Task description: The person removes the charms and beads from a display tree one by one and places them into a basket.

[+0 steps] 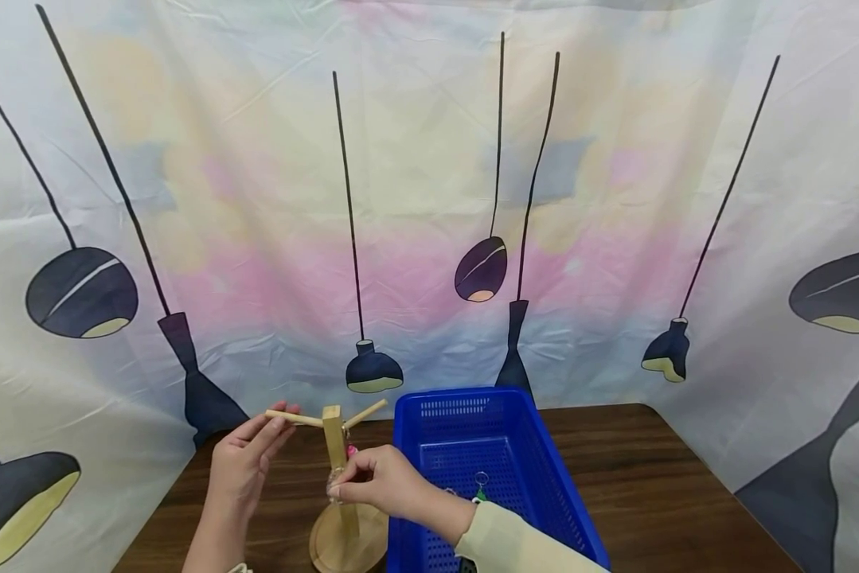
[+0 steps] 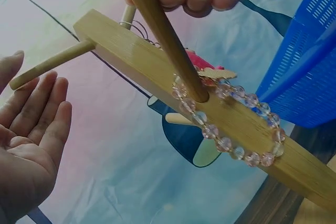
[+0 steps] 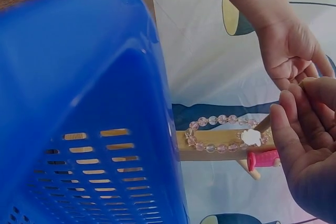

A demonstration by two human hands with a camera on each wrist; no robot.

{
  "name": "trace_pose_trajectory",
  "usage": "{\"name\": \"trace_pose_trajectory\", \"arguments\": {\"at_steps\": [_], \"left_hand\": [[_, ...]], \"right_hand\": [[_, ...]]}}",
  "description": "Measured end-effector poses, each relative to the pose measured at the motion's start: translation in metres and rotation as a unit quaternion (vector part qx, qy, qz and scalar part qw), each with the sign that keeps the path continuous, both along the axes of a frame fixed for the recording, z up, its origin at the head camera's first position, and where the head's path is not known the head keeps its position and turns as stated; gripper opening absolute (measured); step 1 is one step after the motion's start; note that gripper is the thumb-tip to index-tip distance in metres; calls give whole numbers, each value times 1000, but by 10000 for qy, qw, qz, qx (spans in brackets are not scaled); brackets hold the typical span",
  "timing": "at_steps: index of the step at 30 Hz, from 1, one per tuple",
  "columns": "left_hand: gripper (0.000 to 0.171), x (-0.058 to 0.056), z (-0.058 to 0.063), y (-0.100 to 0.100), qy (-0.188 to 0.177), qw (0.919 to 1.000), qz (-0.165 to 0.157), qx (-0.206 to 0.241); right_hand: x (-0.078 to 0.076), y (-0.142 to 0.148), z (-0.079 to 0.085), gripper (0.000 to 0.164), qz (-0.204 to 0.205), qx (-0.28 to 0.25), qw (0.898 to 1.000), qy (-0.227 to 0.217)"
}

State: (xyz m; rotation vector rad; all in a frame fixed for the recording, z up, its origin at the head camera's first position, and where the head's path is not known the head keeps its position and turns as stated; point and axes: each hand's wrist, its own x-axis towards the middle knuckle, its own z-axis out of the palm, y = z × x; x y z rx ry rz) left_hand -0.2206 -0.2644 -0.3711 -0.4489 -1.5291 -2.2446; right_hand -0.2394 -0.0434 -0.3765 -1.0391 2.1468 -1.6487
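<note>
A wooden stand (image 1: 333, 438) with side pegs rises from a round base (image 1: 350, 541). On its front peg (image 2: 170, 51) hangs a bracelet of clear pink beads (image 2: 224, 144) with a white flower charm (image 3: 251, 137). My right hand (image 1: 386, 481) pinches that peg's outer end between thumb and fingers. At the left peg (image 2: 52, 65), my left hand (image 2: 31, 145) has its fingers fairly straight, with the peg's tip by its thumb and fingers. Behind the post, a bright pink piece (image 3: 262, 160) hangs from a peg, partly hidden.
A blue plastic basket (image 1: 561, 469) stands right of the stand, under my right forearm. Inside it lie a key ring (image 1: 482, 478) and a small green item (image 1: 481, 495). Both stand and basket are on a dark wooden table (image 1: 615, 438), with a printed cloth (image 1: 429, 159) behind.
</note>
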Motion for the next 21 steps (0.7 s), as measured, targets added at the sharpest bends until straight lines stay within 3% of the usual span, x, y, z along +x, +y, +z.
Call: {"name": "trace_pose_trajectory", "arguments": {"at_steps": [3, 12, 21], "left_hand": [[35, 1, 2, 1, 16, 9999, 136, 55], [31, 0, 2, 8, 45, 9980, 81, 624], [31, 2, 3, 10, -110, 9977, 426, 508]], "right_hand": [[0, 0, 1, 15, 18, 23, 10000, 41], [1, 1, 5, 15, 107, 82, 9999, -8], [0, 3, 11, 13, 138, 289, 9993, -204]]}}
